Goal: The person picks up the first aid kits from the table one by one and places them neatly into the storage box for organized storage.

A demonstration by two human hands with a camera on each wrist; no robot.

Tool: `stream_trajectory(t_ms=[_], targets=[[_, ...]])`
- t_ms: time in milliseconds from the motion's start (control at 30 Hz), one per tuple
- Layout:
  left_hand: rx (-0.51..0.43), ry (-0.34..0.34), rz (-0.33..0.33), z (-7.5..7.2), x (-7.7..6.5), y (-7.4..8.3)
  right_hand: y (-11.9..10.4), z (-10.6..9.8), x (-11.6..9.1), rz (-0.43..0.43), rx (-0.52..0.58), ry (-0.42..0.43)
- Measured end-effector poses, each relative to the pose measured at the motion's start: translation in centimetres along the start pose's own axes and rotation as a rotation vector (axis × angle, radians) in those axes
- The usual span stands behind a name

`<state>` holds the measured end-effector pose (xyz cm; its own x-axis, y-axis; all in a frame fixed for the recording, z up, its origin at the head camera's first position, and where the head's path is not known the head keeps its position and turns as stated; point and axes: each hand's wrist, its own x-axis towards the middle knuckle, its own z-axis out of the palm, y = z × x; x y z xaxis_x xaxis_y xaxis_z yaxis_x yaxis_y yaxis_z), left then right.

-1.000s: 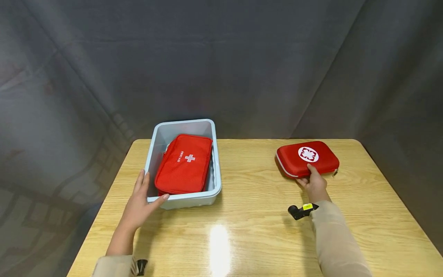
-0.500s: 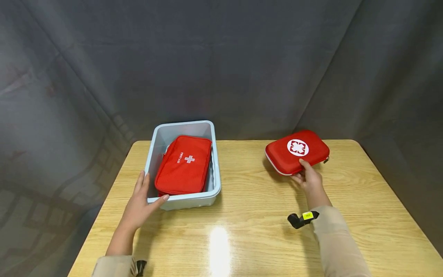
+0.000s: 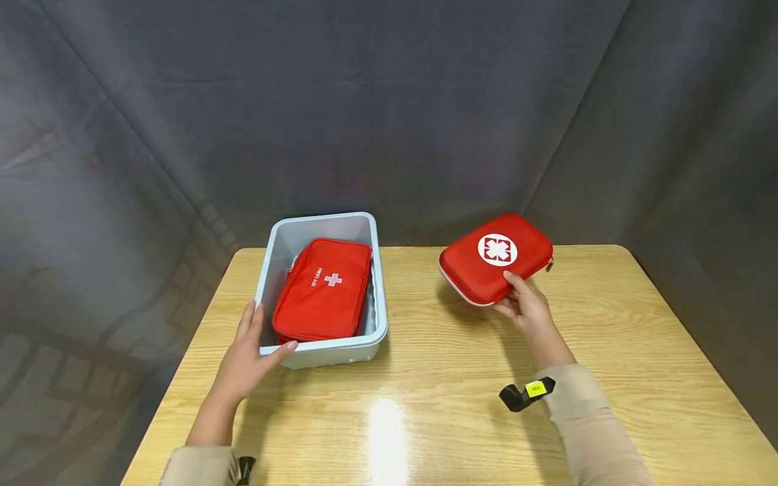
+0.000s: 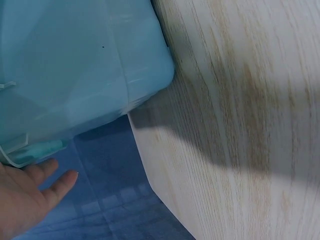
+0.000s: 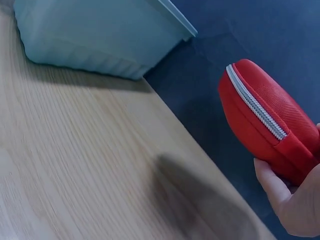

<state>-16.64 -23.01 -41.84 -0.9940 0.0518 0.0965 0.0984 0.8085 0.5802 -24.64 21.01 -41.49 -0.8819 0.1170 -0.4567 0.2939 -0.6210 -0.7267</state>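
Note:
My right hand [image 3: 529,310] grips a red zippered first aid case [image 3: 464,270] by its near edge, thumb on top and fingers underneath. The case, marked with a white round emblem, is tilted and held above the table; its silver zipper [image 5: 255,102] shows in the right wrist view. At the left, my left hand [image 3: 243,368] rests against the near left corner of a light blue plastic bin [image 3: 340,345], fingers extended along the side and thumb at the front rim. Inside that bin lies a red soft pouch [image 3: 322,297] printed FIRST AID with a white cross.
A wooden table [image 3: 450,405] carries the bin. Grey cloth [image 3: 425,121] hangs behind the table's far edge and along both sides. Open tabletop lies between the bin and the held case. A black wrist camera [image 3: 525,393] sits at my right sleeve.
My right hand has raised the first aid case and carried it leftward, towards the bin, and its tilt has increased. The left hand, the bin and the pouch have stayed in place.

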Motion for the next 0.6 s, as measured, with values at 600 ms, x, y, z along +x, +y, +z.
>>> stream_trajectory(t_ms=[600], targets=[[0.014, 0.008, 0.002, -0.1, 0.0, -0.3, 1.4, 4.2, -1.2, -0.054, -0.085, -0.183]])
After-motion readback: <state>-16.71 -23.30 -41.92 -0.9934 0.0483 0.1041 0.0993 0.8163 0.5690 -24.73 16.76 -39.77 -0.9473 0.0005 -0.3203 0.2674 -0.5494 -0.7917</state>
